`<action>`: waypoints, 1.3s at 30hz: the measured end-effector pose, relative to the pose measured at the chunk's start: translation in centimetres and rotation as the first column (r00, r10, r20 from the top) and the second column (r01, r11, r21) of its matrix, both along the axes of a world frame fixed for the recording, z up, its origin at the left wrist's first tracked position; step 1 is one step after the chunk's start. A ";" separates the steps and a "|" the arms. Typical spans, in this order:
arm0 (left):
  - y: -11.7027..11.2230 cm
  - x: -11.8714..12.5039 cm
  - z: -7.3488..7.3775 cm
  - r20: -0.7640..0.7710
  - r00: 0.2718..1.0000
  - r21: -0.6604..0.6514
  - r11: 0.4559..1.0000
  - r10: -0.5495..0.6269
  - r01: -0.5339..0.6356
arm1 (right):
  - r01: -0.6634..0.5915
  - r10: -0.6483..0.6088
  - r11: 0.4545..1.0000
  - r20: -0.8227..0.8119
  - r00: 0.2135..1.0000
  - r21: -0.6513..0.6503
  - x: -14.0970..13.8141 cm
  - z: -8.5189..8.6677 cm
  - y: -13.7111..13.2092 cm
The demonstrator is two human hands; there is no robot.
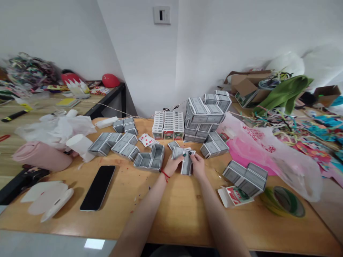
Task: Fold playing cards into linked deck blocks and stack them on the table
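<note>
My left hand (173,165) and my right hand (197,165) are closed together on a small folded block of grey-backed playing cards (184,159) held just above the wooden table (171,210). A red string circles my left wrist. Similar folded card blocks lie around: one (150,159) just left of my hands, a pair (115,143) further left, one (214,144) to the right and a larger one (245,177) at the near right. Loose face-up cards (147,140) with red hearts lie behind my left hand.
Packs of cards (168,125) stand in rows at the back beside a tall stack of card blocks (205,116). A black phone (98,187), white paper pieces (46,198), a pink roll (40,155), a pink plastic bag (268,153), a green tape roll (284,202) and an opened card box (233,196) lie about.
</note>
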State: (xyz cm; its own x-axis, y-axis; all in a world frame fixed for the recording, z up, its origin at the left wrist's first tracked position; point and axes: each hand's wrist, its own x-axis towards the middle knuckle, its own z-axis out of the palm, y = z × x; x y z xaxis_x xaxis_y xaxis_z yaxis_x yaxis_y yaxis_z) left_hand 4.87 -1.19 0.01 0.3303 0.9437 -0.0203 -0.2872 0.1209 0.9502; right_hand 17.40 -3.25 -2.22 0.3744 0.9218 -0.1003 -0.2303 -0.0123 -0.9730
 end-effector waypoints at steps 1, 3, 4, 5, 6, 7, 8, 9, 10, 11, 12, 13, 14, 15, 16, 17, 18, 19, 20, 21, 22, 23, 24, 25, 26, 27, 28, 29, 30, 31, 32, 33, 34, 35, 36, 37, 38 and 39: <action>0.2 0.3 -0.3 -0.048 0.994 -0.058 0.993 0.103 -0.106 | 0.027 -0.027 1.000 0.033 0.999 0.017 -0.1 -0.1 0.0; 0.7 0.8 -0.7 -0.116 0.959 -0.142 0.951 0.260 -0.275 | 0.100 -0.102 0.994 0.044 0.994 0.037 -0.1 -0.4 0.1; 1.0 1.0 -0.9 -0.109 0.941 -0.176 0.926 0.320 -0.335 | 0.138 -0.140 0.989 0.025 0.990 0.046 0.0 -0.6 0.2; 1.2 1.1 -1.0 -0.072 0.927 -0.207 0.904 0.368 -0.374 | 0.177 -0.177 0.983 -0.008 0.984 0.056 0.2 -0.7 0.3; 1.5 1.1 -1.2 -0.017 0.914 -0.234 0.887 0.406 -0.398 | 0.204 -0.202 0.976 -0.041 0.979 0.073 0.5 -0.7 0.4; 1.7 1.1 -1.3 0.037 0.900 -0.258 0.874 0.435 -0.412 | 0.218 -0.212 0.972 -0.072 0.975 0.089 0.7 -0.7 0.5; 1.9 1.0 -1.3 0.083 0.888 -0.277 0.866 0.452 -0.415 | 0.225 -0.214 0.969 -0.103 0.971 0.103 1.0 -0.7 0.7; 2.1 0.8 -1.3 0.115 0.881 -0.293 0.863 0.459 -0.412 | 0.214 -0.199 0.971 -0.133 0.971 0.109 1.2 -0.6 0.8; 2.2 0.7 -1.3 0.137 0.879 -0.306 0.863 0.457 -0.401 | 0.196 -0.179 0.974 -0.151 0.972 0.112 1.4 -0.6 1.0; 2.3 0.5 -1.2 0.152 0.880 -0.318 0.865 0.450 -0.388 | 0.179 -0.160 0.977 -0.159 0.974 0.112 1.7 -0.5 1.2; 2.4 0.4 -1.1 0.165 0.882 -0.327 0.868 0.442 -0.374 | 0.161 -0.144 0.981 -0.154 0.978 0.110 1.9 -0.5 1.3; 2.4 0.3 -1.0 0.179 0.883 -0.334 0.871 0.434 -0.361 | 0.149 -0.133 0.983 -0.142 0.981 0.107 2.0 -0.5 1.4; 2.5 0.2 -0.8 0.196 0.884 -0.336 0.876 0.424 -0.346 | 0.138 -0.125 0.985 -0.127 0.984 0.103 2.2 -0.4 1.5; 2.5 0.2 -0.6 0.215 0.886 -0.336 0.883 0.411 -0.328 | 0.124 -0.113 0.987 -0.115 0.987 0.097 2.4 -0.4 1.6; 2.5 0.1 -0.4 0.233 0.889 -0.337 0.890 0.395 -0.307 | 0.107 -0.097 0.990 -0.108 0.989 0.091 2.6 -0.4 1.6; 2.5 0.0 -0.3 0.249 0.891 -0.339 0.896 0.380 -0.288 | 0.085 -0.076 0.993 -0.106 0.991 0.084 2.7 -0.3 1.5; 2.5 0.0 -0.1 0.261 0.893 -0.342 0.900 0.366 -0.269 | 0.064 -0.056 0.995 -0.105 0.993 0.078 2.7 -0.2 1.5; 2.6 0.0 0.0 0.269 0.896 -0.346 0.904 0.354 -0.253 | 0.046 -0.039 0.996 -0.102 0.994 0.071 2.7 -0.1 1.4; 2.6 -0.1 0.0 0.273 0.899 -0.350 0.906 0.343 -0.239 | 0.034 -0.028 0.997 -0.096 0.995 0.065 2.7 0.0 1.3; 2.6 -0.1 0.1 0.273 0.902 -0.353 0.907 0.334 -0.229 | 0.029 -0.024 0.998 -0.087 0.996 0.059 2.7 0.1 1.2; 2.7 -0.1 0.1 0.269 0.905 -0.354 0.908 0.330 -0.225 | 0.025 -0.020 0.998 -0.077 0.997 0.055 2.6 0.1 1.2; 2.7 -0.2 0.2 0.264 0.907 -0.354 0.908 0.327 -0.223 | 0.017 -0.013 0.999 -0.067 0.998 0.052 2.5 0.2 1.1; 2.7 -0.1 0.2 0.259 0.909 -0.355 0.907 0.328 -0.226 | 0.006 -0.004 0.999 -0.057 0.998 0.050 2.4 0.2 1.1; 2.7 -0.1 0.3 0.253 0.908 -0.355 0.906 0.333 -0.233 | -0.009 0.011 0.999 -0.045 0.999 0.049 2.4 0.3 1.1; 2.7 -0.1 0.4 0.246 0.908 -0.352 0.904 0.340 -0.243 | -0.027 0.029 0.998 -0.028 0.999 0.048 2.4 0.3 1.0; 2.6 -0.1 0.5 0.239 0.908 -0.348 0.903 0.346 -0.252 | -0.046 0.046 0.998 -0.003 0.999 0.048 2.4 0.3 1.0; 2.6 -0.1 0.6 0.230 0.908 -0.346 0.901 0.350 -0.260 | -0.063 0.062 0.997 0.028 0.998 0.049 2.4 0.2 1.0; 2.6 -0.1 0.6 0.220 0.910 -0.343 0.901 0.351 -0.265 | -0.078 0.075 0.996 0.059 0.995 0.052 2.4 0.2 1.0; 2.6 -0.1 0.7 0.208 0.914 -0.341 0.901 0.350 -0.267 | -0.089 0.084 0.994 0.084 0.993 0.059 2.4 0.2 1.0; 2.6 -0.2 0.8 0.194 0.918 -0.341 0.901 0.346 -0.268 | -0.099 0.092 0.993 0.098 0.991 0.066 2.3 0.2 1.0; 2.7 -0.2 0.8 0.179 0.922 -0.343 0.900 0.343 -0.268 | -0.105 0.098 0.992 0.102 0.990 0.071 2.3 0.3 1.0; 2.7 -0.3 0.8 0.164 0.927 -0.344 0.900 0.338 -0.267 | -0.114 0.106 0.991 0.099 0.989 0.071 2.3 0.3 0.9; 2.8 -0.4 0.8 0.150 0.932 -0.346 0.901 0.330 -0.263 | -0.121 0.114 0.990 0.095 0.989 0.068 2.3 0.4 0.9; 2.8 -0.5 0.8 0.138 0.938 -0.347 0.902 0.318 -0.255 | -0.129 0.123 0.990 0.092 0.988 0.059 2.2 0.5 0.9; 2.8 -0.6 0.7 0.127 0.944 -0.347 0.905 0.304 -0.245 | -0.134 0.129 0.990 0.088 0.988 0.050 2.2 0.6 0.9; 2.8 -0.7 0.6 0.117 0.950 -0.345 0.909 0.288 -0.233 | -0.136 0.132 0.990 0.083 0.988 0.043 2.2 0.7 0.8; 2.8 -0.7 0.5 0.107 0.957 -0.339 0.915 0.270 -0.221 | -0.134 0.131 0.990 0.074 0.989 0.039 2.2 0.7 0.8; 2.9 -0.8 0.4 0.094 0.962 -0.331 0.920 0.255 -0.211 | -0.129 0.126 0.991 0.064 0.990 0.036 2.2 0.8 0.8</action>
State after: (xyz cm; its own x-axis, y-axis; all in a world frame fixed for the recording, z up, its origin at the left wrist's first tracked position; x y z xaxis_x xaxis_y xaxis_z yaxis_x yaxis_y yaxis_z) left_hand 4.05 1.66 0.45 0.1219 0.9462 -0.2997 -0.4645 0.3213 0.8252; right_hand 19.59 -2.43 -1.45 0.2580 0.9652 -0.0424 -0.1690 0.0019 -0.9856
